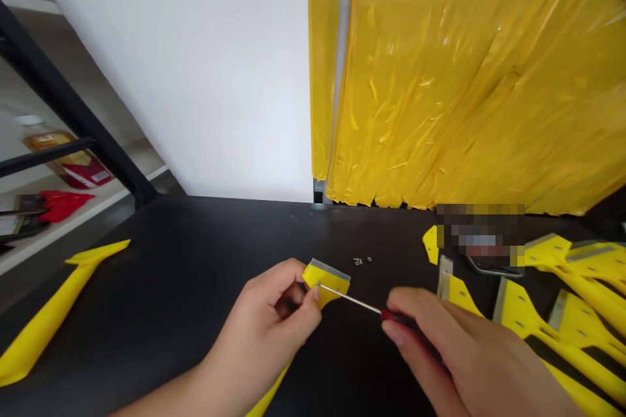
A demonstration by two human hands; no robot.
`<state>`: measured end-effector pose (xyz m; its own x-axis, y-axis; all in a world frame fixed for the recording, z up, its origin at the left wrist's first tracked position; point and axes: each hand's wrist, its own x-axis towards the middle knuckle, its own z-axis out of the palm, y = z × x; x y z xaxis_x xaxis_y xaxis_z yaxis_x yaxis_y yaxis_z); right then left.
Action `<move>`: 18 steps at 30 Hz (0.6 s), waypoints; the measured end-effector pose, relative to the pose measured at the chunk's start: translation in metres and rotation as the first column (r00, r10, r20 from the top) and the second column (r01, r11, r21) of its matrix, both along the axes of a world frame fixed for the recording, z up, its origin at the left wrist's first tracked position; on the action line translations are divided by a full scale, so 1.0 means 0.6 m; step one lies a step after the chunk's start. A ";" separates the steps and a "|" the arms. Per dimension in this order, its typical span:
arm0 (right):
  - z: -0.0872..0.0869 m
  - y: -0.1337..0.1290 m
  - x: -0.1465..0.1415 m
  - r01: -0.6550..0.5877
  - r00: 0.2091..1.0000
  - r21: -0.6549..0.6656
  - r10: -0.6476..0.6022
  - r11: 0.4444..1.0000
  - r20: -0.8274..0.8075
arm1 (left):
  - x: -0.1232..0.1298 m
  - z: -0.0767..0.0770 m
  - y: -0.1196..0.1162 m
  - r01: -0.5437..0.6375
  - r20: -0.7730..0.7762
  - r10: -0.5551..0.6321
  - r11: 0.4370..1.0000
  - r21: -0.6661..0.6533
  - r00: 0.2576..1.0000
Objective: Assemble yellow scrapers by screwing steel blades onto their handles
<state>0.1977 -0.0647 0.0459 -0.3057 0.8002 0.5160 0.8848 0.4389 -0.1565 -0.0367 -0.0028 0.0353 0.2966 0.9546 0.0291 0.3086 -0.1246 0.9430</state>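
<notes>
Between the thumb and fingers of my left hand [281,316] is the head of a yellow scraper [328,278], a grey blade along its far edge. Its handle runs down toward me, partly hidden by the hand. My right hand [450,339] is closed around the dark red handle of a screwdriver [353,300]. The thin shaft points left, and its tip meets the scraper head at a screw near my left thumb. A few small screws and nuts [360,261] lie on the black tabletop just beyond the scraper.
Several yellow scrapers [521,313] lie at the right, near a phone [496,267] and a small yellow plate [431,245]. Another yellow scraper handle [53,313] rests at the left. Yellow plastic sheeting [464,91] and a white panel [210,78] rise behind. A shelf at left holds a bottle [63,150].
</notes>
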 end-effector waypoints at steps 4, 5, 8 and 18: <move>-0.003 0.006 0.003 0.020 0.999 0.003 -0.020 1.000 0.041 | -0.001 0.000 -0.001 -0.024 0.013 0.024 1.000 -0.002 1.000; -0.005 0.008 0.003 -0.007 0.996 -0.013 0.008 1.000 0.090 | -0.001 0.000 -0.001 -0.028 0.016 0.028 1.000 -0.004 0.999; -0.011 0.009 0.004 0.035 0.989 0.087 -0.046 0.996 0.137 | -0.001 0.002 0.000 -0.043 0.023 0.043 0.999 -0.002 0.999; 0.000 0.005 -0.010 0.003 1.000 -0.023 -0.003 1.000 -0.004 | 0.000 0.001 0.003 -0.048 -0.007 0.049 0.995 0.087 0.999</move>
<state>0.1915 -0.0616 0.0458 -0.3009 0.8126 0.4992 0.8854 0.4325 -0.1704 -0.0370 -0.0008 0.0360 0.2505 0.9619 0.1096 0.3249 -0.1901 0.9265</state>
